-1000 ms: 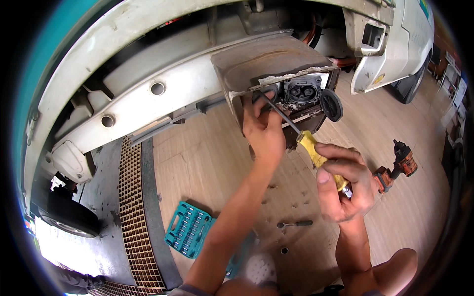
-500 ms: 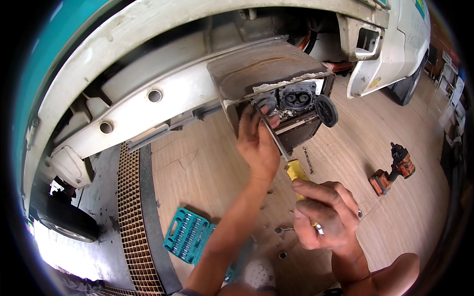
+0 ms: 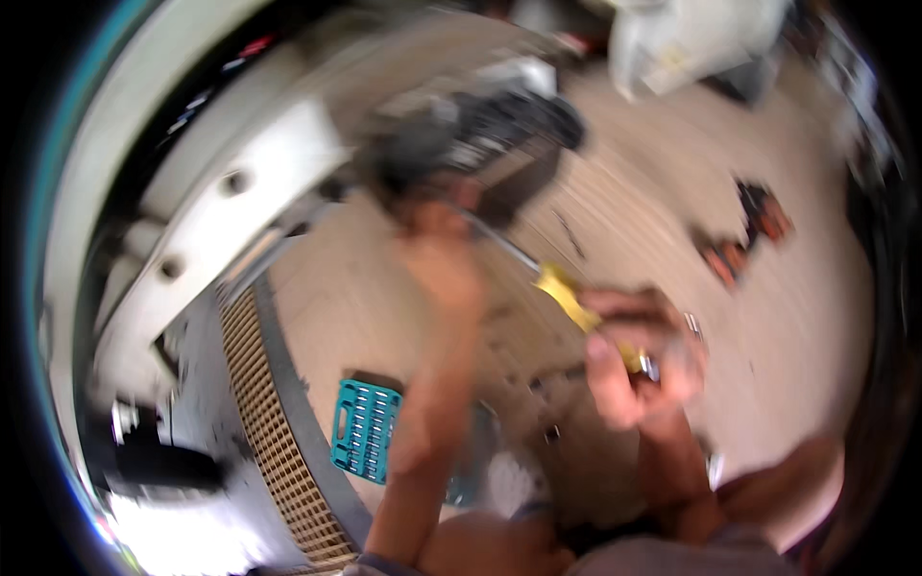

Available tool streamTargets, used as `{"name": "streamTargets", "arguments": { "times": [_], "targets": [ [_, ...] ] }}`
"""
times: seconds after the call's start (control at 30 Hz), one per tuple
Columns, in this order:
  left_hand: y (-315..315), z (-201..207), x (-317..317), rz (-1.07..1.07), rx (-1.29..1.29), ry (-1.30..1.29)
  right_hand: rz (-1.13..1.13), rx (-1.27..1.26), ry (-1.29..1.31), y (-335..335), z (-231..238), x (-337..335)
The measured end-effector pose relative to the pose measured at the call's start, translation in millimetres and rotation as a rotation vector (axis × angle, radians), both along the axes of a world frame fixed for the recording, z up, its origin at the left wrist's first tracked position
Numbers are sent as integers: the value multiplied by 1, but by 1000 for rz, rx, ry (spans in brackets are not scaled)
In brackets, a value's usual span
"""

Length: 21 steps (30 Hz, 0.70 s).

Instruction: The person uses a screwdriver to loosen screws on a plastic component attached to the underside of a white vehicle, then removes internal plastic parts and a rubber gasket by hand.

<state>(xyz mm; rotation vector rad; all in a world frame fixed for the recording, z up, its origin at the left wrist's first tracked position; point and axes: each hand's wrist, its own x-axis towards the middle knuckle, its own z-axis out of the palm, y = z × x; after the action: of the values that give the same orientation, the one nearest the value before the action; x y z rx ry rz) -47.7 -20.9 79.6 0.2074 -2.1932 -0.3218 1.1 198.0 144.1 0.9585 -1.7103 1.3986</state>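
Observation:
My right hand (image 3: 653,355) is wrapped round the yellow handle of a screwdriver (image 3: 565,293). Its metal shaft slants up and left toward my left hand (image 3: 442,254). Motion smears the left hand's fingers, so their grip on the shaft cannot be made out; they are close to the shaft's far end. Just beyond them is a dark, blurred housing (image 3: 480,134) set in a brown metal box under the vehicle. The screwdriver's tip is hidden or lost in the blur.
A teal socket case (image 3: 365,429) lies on the floor left of my left forearm. To the right is an orange and black cordless power tool (image 3: 766,219). A thin wrench (image 3: 569,233) lies near the box. Floor grating (image 3: 274,413) runs along the left, beside a white vehicle beam (image 3: 250,182).
My view has swung and blurred, shifting the box and beam up and left. Both hands stay near the screwdriver, whose tip end and my left hand appear further left.

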Motion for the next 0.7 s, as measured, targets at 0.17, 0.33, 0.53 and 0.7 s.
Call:
{"name": "streamTargets", "arguments": {
  "times": [0.17,0.33,0.53,0.7],
  "targets": [
    [-44,-13,44,-330,480,243,271,-301,-328,0,-4,14],
    [-12,-66,92,-496,573,103,557,-633,-964,33,-12,27],
    [37,-41,51,-1350,1673,-386,413,-102,-1284,62,9,-74],
    [75,-35,68,-1282,1390,-1194,113,330,-1606,150,21,-3]
  ]
}}
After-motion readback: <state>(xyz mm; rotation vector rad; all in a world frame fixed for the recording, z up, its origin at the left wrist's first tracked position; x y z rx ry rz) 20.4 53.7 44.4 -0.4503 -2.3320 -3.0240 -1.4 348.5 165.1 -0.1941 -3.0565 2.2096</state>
